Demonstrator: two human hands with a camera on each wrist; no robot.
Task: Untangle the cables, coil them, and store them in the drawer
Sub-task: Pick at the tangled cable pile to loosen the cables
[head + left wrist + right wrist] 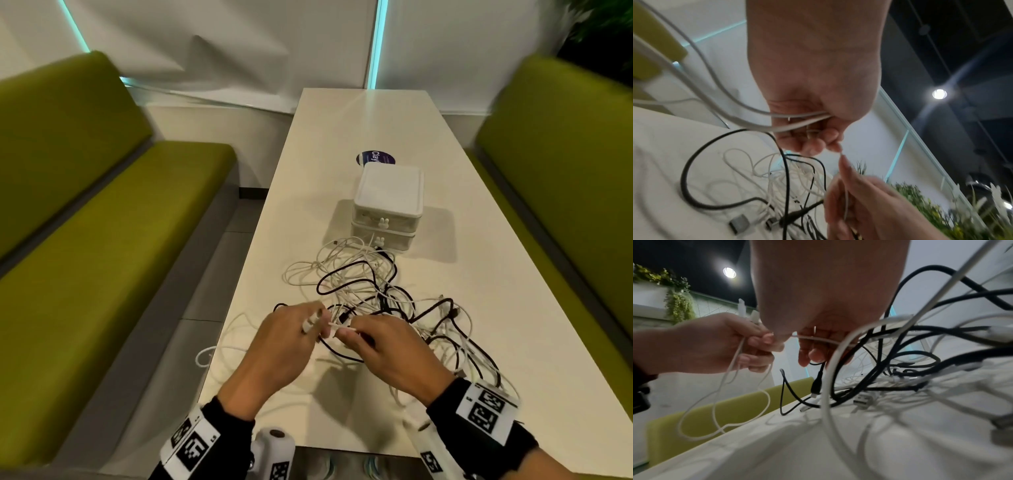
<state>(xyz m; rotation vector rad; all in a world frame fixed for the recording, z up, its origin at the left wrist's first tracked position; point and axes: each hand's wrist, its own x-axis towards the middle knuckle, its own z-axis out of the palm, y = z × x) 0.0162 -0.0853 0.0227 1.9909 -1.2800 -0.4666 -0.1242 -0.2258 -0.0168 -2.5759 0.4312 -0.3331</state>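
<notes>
So the mess here is a big tangle of thin white and black charging cables (pixel 373 301) dumped on the near half of a long white laminate table (pixel 462 274), right in front of a small white plastic two-drawer organiser box (pixel 385 212). Both drawers look closed, so nothing's stored yet and I'd say we're at the very start of the untangling bit.

The left hand (pixel 277 346) has its fingers curled around a few strands of one thin white cable (pixel 748 110), with a couple of white plug ends poking up above the knuckles. Makes sense: keep the ends you've found pinned in one fist so they don't slip back into the pile. The slack from that cable droops off the left table edge in a loose loop.

The right hand (pixel 387 353) is close against the left, thumb and fingertips pinching the same white cable where it leaves the other hand. My guess is it's there to feed the strand along and work it free from the black ones crossing over it. Both hands sit low over the near edge of the tangle, probably so the pull stays gentle and doesn't cinch the knots.

Green upholstered bench seats (pixel 102 240) run along both sides.
</notes>
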